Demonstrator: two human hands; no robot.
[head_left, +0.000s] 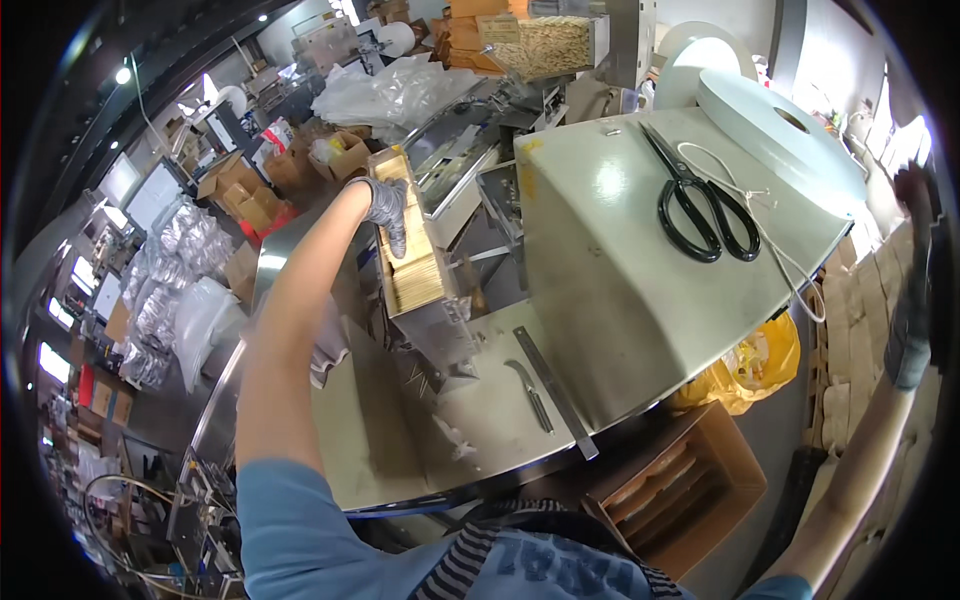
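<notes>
Nearest, below the table edge and right of centre: open cardboard box (735, 480) with flat brown pieces inside. On the near part of the metal table (370, 440), a curved-blade knife (533, 395) lies beside a long metal strip (555, 393); neither is in a hand.

Just beyond, left of centre: a narrow metal holder (432, 335), its long side running away from the person. In it, a stack of thin tan pieces (418, 285), packed on edge; near end bare, far part under the hand.

Left hand (388, 205), grey-gloved, lies over the stack from the left, digits apart, one pointing toward the near end. Cannot tell whether any pieces are pinched.

Right hand (910, 325), gloved, far out at the right rim, well apart from the holder. Dark and distorted there; cannot tell its grip.

Step in hand, my judgement: settling or steadying the stack inside the holder, one-handed. A next move on it would call for even pressure, pieces square and upright, fingers clear of the holder's walls.

Farther, right: black-handled scissors (690, 205) and a pale cord (790, 270) on a sloping metal housing (600, 290); beyond them a large white roll (770, 125). Far left of these, heaped clear plastic (395, 95).
</notes>
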